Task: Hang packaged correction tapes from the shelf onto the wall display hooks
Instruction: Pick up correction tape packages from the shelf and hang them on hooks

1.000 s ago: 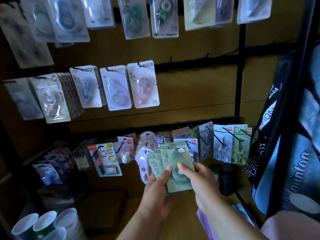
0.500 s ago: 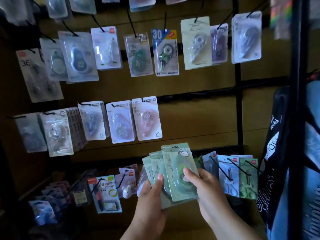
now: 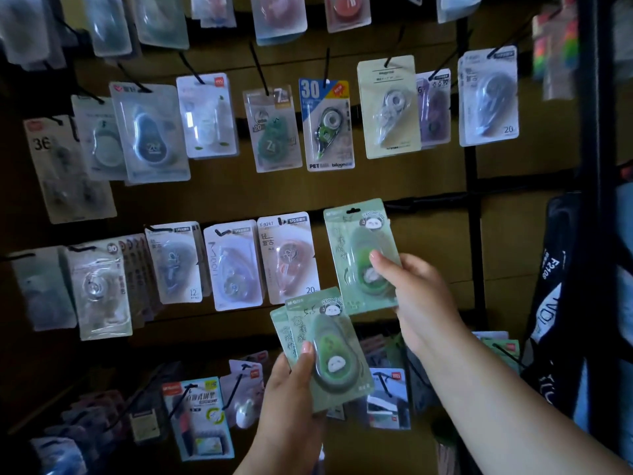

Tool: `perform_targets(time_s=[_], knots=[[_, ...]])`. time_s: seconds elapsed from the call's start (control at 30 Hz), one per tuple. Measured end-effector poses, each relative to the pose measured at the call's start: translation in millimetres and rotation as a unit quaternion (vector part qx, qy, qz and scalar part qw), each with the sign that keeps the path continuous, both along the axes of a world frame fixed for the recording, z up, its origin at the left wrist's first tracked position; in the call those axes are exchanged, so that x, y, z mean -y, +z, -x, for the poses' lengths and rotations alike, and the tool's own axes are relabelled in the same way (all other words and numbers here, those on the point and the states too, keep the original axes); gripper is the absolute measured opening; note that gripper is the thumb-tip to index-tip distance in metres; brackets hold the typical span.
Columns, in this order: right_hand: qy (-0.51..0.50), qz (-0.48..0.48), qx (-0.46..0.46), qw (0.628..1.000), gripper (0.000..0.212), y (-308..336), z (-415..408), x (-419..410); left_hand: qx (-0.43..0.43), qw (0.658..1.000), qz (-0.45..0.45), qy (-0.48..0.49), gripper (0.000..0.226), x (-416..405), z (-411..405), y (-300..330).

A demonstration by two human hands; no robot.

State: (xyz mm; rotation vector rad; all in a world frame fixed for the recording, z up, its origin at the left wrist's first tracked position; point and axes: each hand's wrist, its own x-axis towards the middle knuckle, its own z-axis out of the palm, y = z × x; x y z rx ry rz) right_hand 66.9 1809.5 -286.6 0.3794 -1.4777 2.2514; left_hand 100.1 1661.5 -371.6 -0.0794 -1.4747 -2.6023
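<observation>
My right hand [image 3: 418, 296] grips one green correction tape pack [image 3: 356, 248] and holds it up against the wall, just right of the pink-toned pack [image 3: 287, 258] in the middle row. The pack's hang hole is near the dark rail there; no hook is visible behind it. Lower down, my left hand [image 3: 291, 399] holds a small fanned stack of the same green packs [image 3: 329, 351], thumb across the front one.
Rows of packaged correction tapes hang from black hooks [image 3: 258, 68] on the brown wall. A black upright post [image 3: 471, 166] stands right of the bare wall patch. Scissors and other packs [image 3: 387, 399] hang in the bottom row. Dark bags [image 3: 561, 303] hang at far right.
My right hand took the front green pack off the stack and lifted it up and right to the middle row. The view tilted upward, showing more of the upper rows.
</observation>
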Motion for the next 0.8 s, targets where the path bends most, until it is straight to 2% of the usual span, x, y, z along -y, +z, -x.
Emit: perform_targets(time_s=[0.2, 0.5, 0.8], knots=[[0.026, 0.006, 0.019, 0.999, 0.010, 11, 17, 9, 0.019, 0.999, -0.022, -0.016, 0.027, -3, 3, 3], [0.004, 0.009, 0.022, 1.000, 0.010, 4, 32, 12, 0.029, 0.999, -0.026, -0.023, 0.028, 1, 4, 0], [-0.049, -0.031, 0.097, 0.994, 0.015, 11, 74, 23, 0.034, 0.999, -0.031, -0.028, 0.027, 2, 7, -2]])
